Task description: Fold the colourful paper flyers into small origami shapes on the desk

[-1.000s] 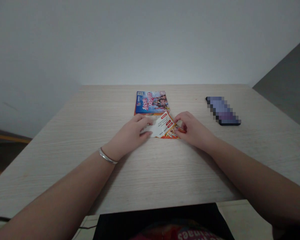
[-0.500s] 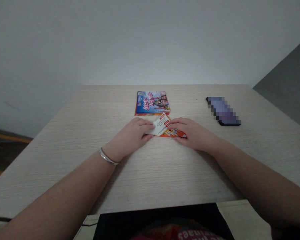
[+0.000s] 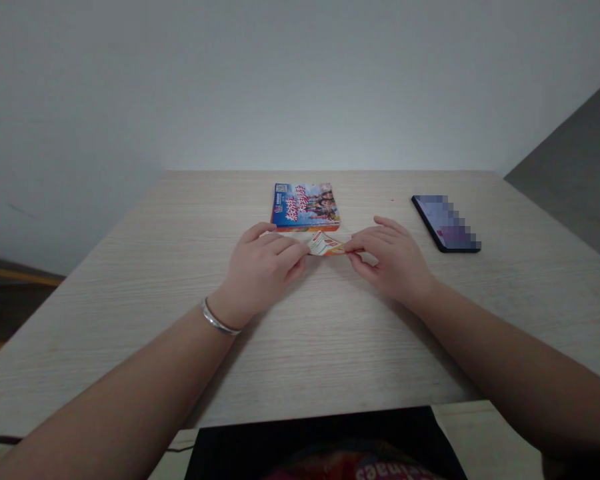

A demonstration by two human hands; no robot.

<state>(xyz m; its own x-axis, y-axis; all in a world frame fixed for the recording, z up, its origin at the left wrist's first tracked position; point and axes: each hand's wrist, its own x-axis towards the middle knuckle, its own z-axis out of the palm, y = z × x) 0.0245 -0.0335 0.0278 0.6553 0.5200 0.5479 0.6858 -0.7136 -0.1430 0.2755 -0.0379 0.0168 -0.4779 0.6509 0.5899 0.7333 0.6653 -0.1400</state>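
1. The folded leaflet (image 3: 325,243) is held low at the tabletop (image 3: 180,253), between the two hands and just in front of the coloured booklet (image 3: 305,205). Whether it rests on the surface cannot be told.
2. The left hand (image 3: 267,263) is closed on the left end of the sheet, which is pinched between thumb and fingertips, with the other fingers curled over it.
3. The right hand (image 3: 391,257) is pinched on the right tip with thumb and forefinger, and the remaining fingers are loosely spread.
4. Progress, as judged: the sheet is already reduced to a narrow, pointed strip showing a white face and an orange printed edge, so several folds are taken as made. No finished shape is recognisable.
5. The coloured booklet is seen flat and untouched. The phone (image 3: 446,223) is lying well apart at the right, and a bracelet (image 3: 219,319) is worn on the left wrist.
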